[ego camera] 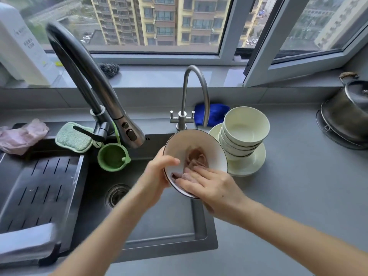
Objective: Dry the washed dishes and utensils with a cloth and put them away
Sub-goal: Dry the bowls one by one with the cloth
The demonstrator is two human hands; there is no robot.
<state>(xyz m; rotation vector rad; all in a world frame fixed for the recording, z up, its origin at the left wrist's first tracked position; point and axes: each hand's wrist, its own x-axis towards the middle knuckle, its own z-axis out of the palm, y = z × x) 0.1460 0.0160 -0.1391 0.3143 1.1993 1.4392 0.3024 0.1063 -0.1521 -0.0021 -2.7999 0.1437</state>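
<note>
Over sink (139, 226) rim: tilted bowl (209, 148), cloth (196, 162) inside.

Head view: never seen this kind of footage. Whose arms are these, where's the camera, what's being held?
No robot here: a person wears one wide-angle camera on the head, looking down at their own hands over a dark sink. The left hand grips the rim of a white bowl, tilted toward the camera. The right hand presses a brownish cloth into the bowl with fairly straight fingers, drying it. Beside it on the grey counter, a stack of white bowls sits on a plate. A steel pot stands far right.
</note>
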